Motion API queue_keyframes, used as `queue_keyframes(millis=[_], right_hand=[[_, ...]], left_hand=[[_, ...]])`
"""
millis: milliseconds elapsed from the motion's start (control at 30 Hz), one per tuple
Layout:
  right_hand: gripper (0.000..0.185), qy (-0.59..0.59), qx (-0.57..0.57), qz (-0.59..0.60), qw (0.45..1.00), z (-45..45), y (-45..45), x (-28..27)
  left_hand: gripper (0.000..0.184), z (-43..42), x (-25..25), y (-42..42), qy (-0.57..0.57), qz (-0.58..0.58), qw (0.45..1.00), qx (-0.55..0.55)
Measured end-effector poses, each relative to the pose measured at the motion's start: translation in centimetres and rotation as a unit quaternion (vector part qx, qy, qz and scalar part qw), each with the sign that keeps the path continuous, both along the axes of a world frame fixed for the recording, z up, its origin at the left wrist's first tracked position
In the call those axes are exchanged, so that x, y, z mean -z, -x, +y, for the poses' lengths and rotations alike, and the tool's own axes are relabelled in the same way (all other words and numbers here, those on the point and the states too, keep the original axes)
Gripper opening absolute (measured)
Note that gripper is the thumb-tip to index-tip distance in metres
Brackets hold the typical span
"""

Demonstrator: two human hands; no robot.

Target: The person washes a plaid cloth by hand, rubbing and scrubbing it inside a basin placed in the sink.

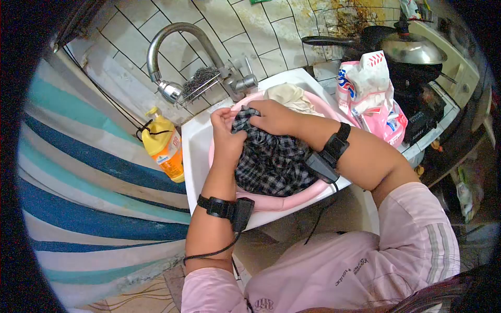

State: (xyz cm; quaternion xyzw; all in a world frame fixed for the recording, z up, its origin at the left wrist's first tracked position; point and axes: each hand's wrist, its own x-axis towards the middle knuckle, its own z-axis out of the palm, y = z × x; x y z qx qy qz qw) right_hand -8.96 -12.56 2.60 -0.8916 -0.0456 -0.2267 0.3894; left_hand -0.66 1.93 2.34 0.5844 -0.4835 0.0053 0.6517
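A dark plaid garment [274, 161] lies bunched in a pink basin [284, 202], which rests in the white sink [195, 143]. My left hand [227, 136] grips the garment's upper left edge, thumb pressed against the cloth. Close beside it, my right hand [274, 117] pinches the same bunched part from above. A cream-coloured cloth [292, 98] lies at the far side of the basin, behind my right hand. Folds hide the garment's full shape.
A curved faucet [182, 28] with a wire rack [201, 86] rises behind the sink. To the left stands a yellow bottle [164, 148]. A pink-and-white bag [370, 99], a lidded pan [409, 49] and a stove [433, 115] are on the right. A striped curtain [99, 177] hangs left.
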Motion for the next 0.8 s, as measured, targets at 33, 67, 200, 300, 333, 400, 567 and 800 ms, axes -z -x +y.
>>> queue_keyframes(millis=[33, 67, 200, 300, 333, 400, 567, 800], right_hand=[[0.036, 0.023, 0.021, -0.037, 0.999, -0.1, -0.3, 0.4], [0.036, 0.023, 0.021, -0.037, 0.999, -0.2, -0.5, 0.8], [0.032, -0.050, 0.112, -0.121, 0.985, 0.5, -0.2, 0.3], [0.036, -0.051, 0.100, -0.072, 0.991, 1.6, 1.0, -0.9], [0.034, 0.028, 0.039, -0.131, 0.990, 2.4, 1.5, -1.2], [0.028, 0.152, -0.038, -0.134, 0.979, 3.8, 2.4, -1.7], [0.028, 0.091, 0.087, -0.031, 0.992, 2.6, 0.3, -1.1], [0.028, 0.133, 0.151, -0.089, 0.975, 3.8, 1.3, -1.2]], left_hand=[[0.061, 0.3, -0.2, 0.2, -0.074, 0.098, 0.992, 0.013], [0.062, 0.4, -0.4, 0.4, -0.145, 0.195, 0.970, 0.026], [0.061, 0.2, -0.9, 0.7, -0.288, 0.056, 0.952, 0.083], [0.055, 0.3, -1.5, 0.9, -0.398, 0.081, 0.914, 0.008], [0.055, 0.4, -1.1, 0.7, -0.393, 0.084, 0.916, 0.006], [0.049, 0.5, 0.5, -0.2, -0.265, 0.113, 0.957, 0.039], [0.034, 0.3, -0.7, 1.5, -0.348, 0.005, 0.933, -0.095], [0.033, 0.5, -0.6, 1.2, -0.256, -0.026, 0.966, -0.020]])
